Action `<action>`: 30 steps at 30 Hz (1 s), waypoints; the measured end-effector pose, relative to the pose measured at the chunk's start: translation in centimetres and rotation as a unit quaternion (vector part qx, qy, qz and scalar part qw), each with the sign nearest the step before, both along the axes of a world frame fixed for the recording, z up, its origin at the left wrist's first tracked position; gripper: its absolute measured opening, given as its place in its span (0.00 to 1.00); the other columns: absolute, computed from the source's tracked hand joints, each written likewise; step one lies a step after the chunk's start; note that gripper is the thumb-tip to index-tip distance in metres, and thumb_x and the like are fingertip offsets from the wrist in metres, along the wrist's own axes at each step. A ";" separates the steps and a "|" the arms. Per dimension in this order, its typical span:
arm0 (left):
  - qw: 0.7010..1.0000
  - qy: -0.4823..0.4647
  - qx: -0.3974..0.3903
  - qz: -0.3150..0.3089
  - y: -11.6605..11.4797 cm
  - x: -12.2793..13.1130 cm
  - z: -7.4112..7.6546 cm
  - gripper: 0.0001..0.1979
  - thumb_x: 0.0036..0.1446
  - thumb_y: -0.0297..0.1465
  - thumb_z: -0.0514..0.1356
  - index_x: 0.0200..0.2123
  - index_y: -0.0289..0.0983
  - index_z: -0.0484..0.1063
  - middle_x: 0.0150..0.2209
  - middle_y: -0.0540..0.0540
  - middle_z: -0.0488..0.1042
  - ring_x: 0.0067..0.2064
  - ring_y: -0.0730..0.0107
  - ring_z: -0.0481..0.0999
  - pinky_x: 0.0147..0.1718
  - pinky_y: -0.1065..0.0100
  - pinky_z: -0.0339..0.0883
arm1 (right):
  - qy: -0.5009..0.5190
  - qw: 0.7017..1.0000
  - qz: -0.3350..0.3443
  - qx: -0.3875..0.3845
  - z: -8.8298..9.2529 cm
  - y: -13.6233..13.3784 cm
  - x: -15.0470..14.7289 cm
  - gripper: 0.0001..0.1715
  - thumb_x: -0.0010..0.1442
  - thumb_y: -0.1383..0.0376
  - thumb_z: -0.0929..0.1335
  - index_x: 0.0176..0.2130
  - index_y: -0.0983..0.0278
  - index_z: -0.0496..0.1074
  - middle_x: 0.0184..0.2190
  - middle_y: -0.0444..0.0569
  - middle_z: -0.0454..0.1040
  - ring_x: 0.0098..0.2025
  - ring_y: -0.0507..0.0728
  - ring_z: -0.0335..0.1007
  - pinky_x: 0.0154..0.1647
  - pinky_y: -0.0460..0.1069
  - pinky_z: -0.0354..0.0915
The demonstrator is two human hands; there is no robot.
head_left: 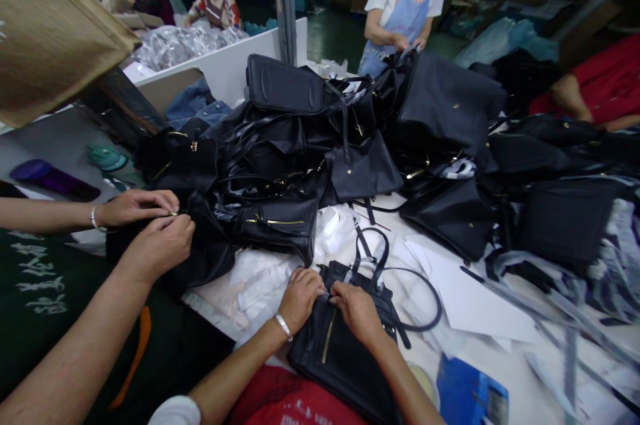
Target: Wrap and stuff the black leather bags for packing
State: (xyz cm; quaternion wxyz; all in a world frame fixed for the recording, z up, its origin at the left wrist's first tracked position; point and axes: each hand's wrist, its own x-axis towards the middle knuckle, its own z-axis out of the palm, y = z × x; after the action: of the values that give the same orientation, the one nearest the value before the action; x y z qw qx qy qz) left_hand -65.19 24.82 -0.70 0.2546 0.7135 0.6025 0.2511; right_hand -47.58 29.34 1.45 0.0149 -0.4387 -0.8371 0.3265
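A black handbag with a gold zip lies in front of me, its looped handles and strap pointing away. My left hand, with a bracelet at the wrist, is closed at the bag's upper edge. Close beside it, my right hand pinches the same edge just above the zip. A small greyish bit shows between my fingertips, too small to make out. At my left, a co-worker's two hands pinch a small piece on another black bag.
Black bags are heaped across the table's far side. White paper, a blue packet and plastic strips lie to the right. Crumpled white wrapping lies left of my bag. Across the heap stands a person in a blue apron.
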 end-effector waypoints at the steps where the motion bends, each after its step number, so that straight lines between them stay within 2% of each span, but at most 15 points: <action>1: 1.000 -0.003 -0.001 -0.001 0.0 -0.1 0.2 0.08 0.61 0.28 0.50 0.35 0.38 0.69 0.45 0.44 0.72 0.52 0.62 0.66 0.54 0.56 0.56 | 0.005 1.000 -0.004 -0.004 0.0 -0.1 0.1 0.06 0.61 0.69 0.60 0.36 0.61 0.65 0.31 0.44 0.72 0.36 0.53 0.67 0.36 0.45 0.52; 4: 1.000 0.003 -0.017 -0.011 -0.1 -0.4 0.6 0.08 0.61 0.26 0.50 0.35 0.38 0.68 0.56 0.42 0.64 0.57 0.61 0.61 0.55 0.56 0.54 | 0.005 1.000 -0.007 -0.014 -0.1 -0.2 0.2 0.06 0.61 0.70 0.60 0.36 0.61 0.65 0.32 0.44 0.72 0.36 0.53 0.68 0.35 0.45 0.52; 6: 0.999 0.022 -0.043 -0.017 -0.1 -0.5 0.8 0.07 0.59 0.25 0.51 0.34 0.38 0.67 0.57 0.42 0.64 0.57 0.60 0.61 0.54 0.57 0.54 | -0.007 1.000 -0.001 -0.017 -0.1 -0.3 0.3 0.07 0.60 0.70 0.60 0.37 0.60 0.65 0.32 0.44 0.72 0.37 0.53 0.68 0.36 0.45 0.52; 9: 0.993 0.059 -0.102 -0.017 0.3 -0.8 0.9 0.06 0.57 0.24 0.52 0.34 0.38 0.67 0.45 0.42 0.72 0.50 0.60 0.67 0.47 0.61 0.58 | -0.034 0.999 0.020 -0.010 0.1 -0.3 0.3 0.08 0.59 0.71 0.61 0.38 0.60 0.66 0.33 0.45 0.72 0.37 0.53 0.67 0.36 0.45 0.52; 12: 0.985 0.073 -0.158 -0.020 1.0 -1.2 0.7 0.05 0.56 0.25 0.53 0.32 0.38 0.67 0.34 0.45 0.73 0.41 0.62 0.70 0.40 0.65 0.59 | -0.056 0.998 0.036 0.006 0.2 -0.3 0.1 0.08 0.60 0.70 0.61 0.38 0.60 0.66 0.33 0.46 0.72 0.36 0.53 0.67 0.36 0.45 0.52; 16: 0.981 0.028 -0.190 -0.020 1.7 -1.9 0.3 0.05 0.55 0.25 0.54 0.30 0.38 0.68 0.30 0.49 0.72 0.37 0.66 0.69 0.37 0.69 0.58 | -0.064 0.997 0.032 0.006 0.1 -0.2 0.0 0.08 0.60 0.70 0.61 0.38 0.60 0.67 0.33 0.46 0.72 0.36 0.54 0.67 0.36 0.45 0.52; 20: 0.987 -0.033 -0.159 0.015 1.6 -1.9 0.2 0.04 0.54 0.27 0.55 0.29 0.39 0.69 0.31 0.50 0.72 0.39 0.67 0.69 0.38 0.69 0.59 | -0.012 0.999 -0.014 -0.049 -0.3 0.0 0.2 0.08 0.62 0.66 0.61 0.40 0.60 0.67 0.34 0.46 0.73 0.38 0.54 0.70 0.37 0.45 0.55; 24: 0.990 -0.083 -0.104 0.046 0.8 -0.7 0.5 0.07 0.57 0.29 0.53 0.29 0.38 0.69 0.31 0.49 0.71 0.39 0.66 0.69 0.38 0.68 0.60 | 0.078 0.988 -0.054 -0.125 -0.6 -0.2 0.0 0.21 0.63 0.57 0.62 0.54 0.60 0.60 0.35 0.46 0.75 0.37 0.54 0.72 0.36 0.45 0.59; 25: 0.991 -0.091 -0.091 0.046 0.6 -0.4 0.7 0.08 0.58 0.30 0.53 0.28 0.38 0.69 0.31 0.48 0.71 0.39 0.66 0.69 0.39 0.68 0.60 | 0.085 0.987 -0.050 -0.131 -0.6 -0.4 -0.2 0.21 0.63 0.56 0.62 0.53 0.61 0.61 0.34 0.45 0.75 0.35 0.54 0.72 0.35 0.45 0.59; 27: 0.991 -0.101 -0.072 0.042 0.1 0.2 1.2 0.09 0.59 0.31 0.52 0.29 0.38 0.69 0.31 0.48 0.71 0.39 0.66 0.69 0.39 0.67 0.61 | 0.076 0.988 -0.039 -0.129 -0.2 -0.8 -0.4 0.13 0.64 0.58 0.60 0.45 0.62 0.66 0.30 0.44 0.75 0.31 0.53 0.71 0.33 0.45 0.59; 30: 0.989 -0.124 -0.066 0.041 -0.4 0.2 2.5 0.07 0.59 0.33 0.53 0.37 0.38 0.69 0.33 0.48 0.73 0.39 0.66 0.70 0.42 0.66 0.61 | 0.012 0.997 -0.030 -0.076 1.6 -1.9 -0.7 0.11 0.65 0.63 0.58 0.37 0.62 0.66 0.28 0.45 0.75 0.30 0.54 0.71 0.31 0.45 0.57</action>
State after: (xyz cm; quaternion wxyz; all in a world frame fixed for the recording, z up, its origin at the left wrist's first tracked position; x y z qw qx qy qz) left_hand -64.99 24.40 1.81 0.3638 0.6332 0.6101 0.3074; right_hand -48.30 27.43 3.00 0.0008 -0.4594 -0.7960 0.3941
